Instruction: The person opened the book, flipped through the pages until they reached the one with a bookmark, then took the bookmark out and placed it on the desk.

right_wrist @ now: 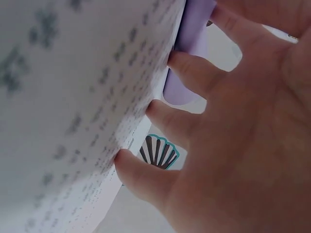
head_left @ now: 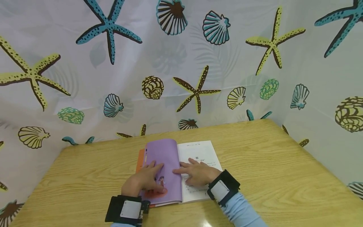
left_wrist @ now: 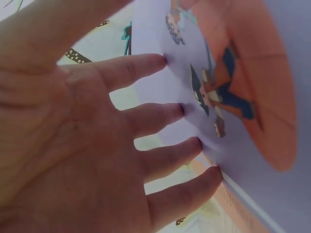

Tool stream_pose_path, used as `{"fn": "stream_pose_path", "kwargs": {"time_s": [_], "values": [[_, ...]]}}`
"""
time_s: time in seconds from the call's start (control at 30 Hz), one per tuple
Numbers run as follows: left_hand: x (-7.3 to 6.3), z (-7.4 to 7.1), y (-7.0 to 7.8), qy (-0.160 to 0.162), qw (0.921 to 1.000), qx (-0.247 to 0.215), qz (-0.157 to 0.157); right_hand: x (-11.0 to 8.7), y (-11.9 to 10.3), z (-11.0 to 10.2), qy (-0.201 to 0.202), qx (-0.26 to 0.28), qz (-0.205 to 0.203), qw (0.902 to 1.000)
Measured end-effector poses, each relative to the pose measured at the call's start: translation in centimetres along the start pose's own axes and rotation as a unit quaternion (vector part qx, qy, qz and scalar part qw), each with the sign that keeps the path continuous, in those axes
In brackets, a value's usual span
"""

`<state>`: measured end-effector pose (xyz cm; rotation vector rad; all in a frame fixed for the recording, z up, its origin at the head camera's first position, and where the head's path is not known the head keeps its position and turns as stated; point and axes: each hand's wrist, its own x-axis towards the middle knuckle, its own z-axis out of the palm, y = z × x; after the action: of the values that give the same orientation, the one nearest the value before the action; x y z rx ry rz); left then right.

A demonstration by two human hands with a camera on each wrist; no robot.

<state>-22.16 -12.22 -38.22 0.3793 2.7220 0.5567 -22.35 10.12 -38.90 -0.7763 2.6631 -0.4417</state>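
Note:
An opened book lies on the wooden table, with a purple left page and a white printed right page. My left hand rests on the purple page with its fingers spread; in the left wrist view the fingertips touch the page beside a drawing of small figures on an orange patch. My right hand lies over the white page, its index finger reaching to the fold. Seen from the right wrist, several fingertips press on the printed text.
An orange edge shows under the book's left side. The wooden table extends around the book. Behind and at the right hangs a white cloth printed with starfish and shells. Each wrist wears a black band.

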Motion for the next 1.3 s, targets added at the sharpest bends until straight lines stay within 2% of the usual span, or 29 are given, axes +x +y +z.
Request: {"fn": "stream_pose_path", "kwargs": {"time_s": [0.37, 0.5, 0.63, 0.87, 1.07, 1.17, 1.3], "values": [[-0.2, 0.0, -0.3, -0.003, 0.9999, -0.016, 0.004, 0.1, 0.0, 0.1, -0.002, 0.006, -0.011, 0.9999], [-0.2, 0.1, -0.4, -0.001, 0.9997, -0.021, 0.008, 0.1, 0.1, 0.0, 0.003, 0.012, 0.007, 0.9999], [-0.2, 0.2, -0.4, 0.001, 0.9995, -0.031, 0.010, 0.0, 0.7, 0.0, 0.020, 0.021, 0.044, 0.9986], [-0.2, 0.2, -0.4, 0.000, 0.9991, -0.043, 0.005, -0.9, 3.1, -1.0, 0.034, 0.016, 0.106, 0.9936], [-0.2, 0.2, -0.4, -0.003, 0.9992, -0.040, 0.003, -2.1, 6.3, -1.9, 0.057, 0.063, 0.152, 0.9848], [-0.2, 0.1, -0.4, -0.004, 0.9991, -0.041, 0.004, -2.5, 7.3, -2.1, 0.063, 0.100, 0.157, 0.9805], [-0.2, 0.0, -0.3, -0.003, 0.9991, -0.041, 0.007, -2.7, 7.6, -2.3, 0.067, 0.108, 0.145, 0.9812]]}}
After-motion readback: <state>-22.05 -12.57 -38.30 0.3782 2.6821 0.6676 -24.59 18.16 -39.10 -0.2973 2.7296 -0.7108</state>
